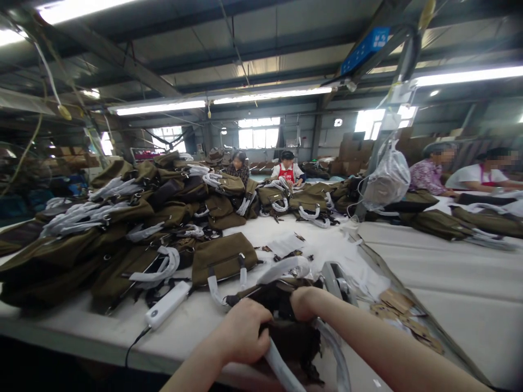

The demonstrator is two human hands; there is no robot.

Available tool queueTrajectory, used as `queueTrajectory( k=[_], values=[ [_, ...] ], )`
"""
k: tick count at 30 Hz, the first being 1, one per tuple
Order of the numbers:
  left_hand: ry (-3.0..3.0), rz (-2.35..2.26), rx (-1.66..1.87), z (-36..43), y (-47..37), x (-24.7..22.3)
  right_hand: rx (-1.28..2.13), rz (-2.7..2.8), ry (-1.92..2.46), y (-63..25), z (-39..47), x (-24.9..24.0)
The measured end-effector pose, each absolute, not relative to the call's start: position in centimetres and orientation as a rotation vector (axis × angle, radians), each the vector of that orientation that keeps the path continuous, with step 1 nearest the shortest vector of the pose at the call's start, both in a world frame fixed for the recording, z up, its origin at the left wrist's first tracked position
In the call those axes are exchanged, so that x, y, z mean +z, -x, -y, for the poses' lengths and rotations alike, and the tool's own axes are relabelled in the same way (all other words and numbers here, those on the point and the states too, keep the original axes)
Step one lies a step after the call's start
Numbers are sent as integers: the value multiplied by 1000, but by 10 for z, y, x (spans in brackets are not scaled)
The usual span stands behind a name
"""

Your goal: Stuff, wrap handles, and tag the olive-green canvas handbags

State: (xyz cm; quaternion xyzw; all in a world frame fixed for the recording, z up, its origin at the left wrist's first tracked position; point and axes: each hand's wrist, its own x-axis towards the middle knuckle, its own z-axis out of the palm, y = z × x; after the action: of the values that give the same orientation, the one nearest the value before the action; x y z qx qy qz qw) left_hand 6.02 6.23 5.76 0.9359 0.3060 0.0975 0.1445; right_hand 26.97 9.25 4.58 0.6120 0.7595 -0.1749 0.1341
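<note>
In front of me on the table a dark olive handbag [292, 337] stands with its mouth open, its handles [285, 366] wrapped in white covering. My left hand [247, 329] is closed on the bag's near rim, beside the base of a wrapped handle. My right hand [303, 304] reaches into the opening from the right; its fingers are hidden inside the bag. Just beyond lies another olive handbag [223, 256], flat, with wrapped handles. A white device with a cable [168, 305] lies left of my left hand.
A high pile of olive bags [134, 218] fills the left of the table [53, 321]. A grey device [337, 277] and brown cardboard pieces [404, 316] lie on the right. A post with a plastic bag [388, 177] rises there. Several people work at the far side.
</note>
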Motion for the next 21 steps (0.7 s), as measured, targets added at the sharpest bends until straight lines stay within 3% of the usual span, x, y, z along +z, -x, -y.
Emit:
queueTrajectory(
  k=[6,13,21],
  values=[
    [-2814,-994,60,-82,-49,63,-490,-2047,-1676,-270,-102,41],
    [-2839,-1029,-118,-113,-53,64,-126,-2327,-1779,-267,-91,70],
    [-2843,-891,-118,-100,-51,84,-203,-2313,-1848,-273,-104,35]
  ],
)
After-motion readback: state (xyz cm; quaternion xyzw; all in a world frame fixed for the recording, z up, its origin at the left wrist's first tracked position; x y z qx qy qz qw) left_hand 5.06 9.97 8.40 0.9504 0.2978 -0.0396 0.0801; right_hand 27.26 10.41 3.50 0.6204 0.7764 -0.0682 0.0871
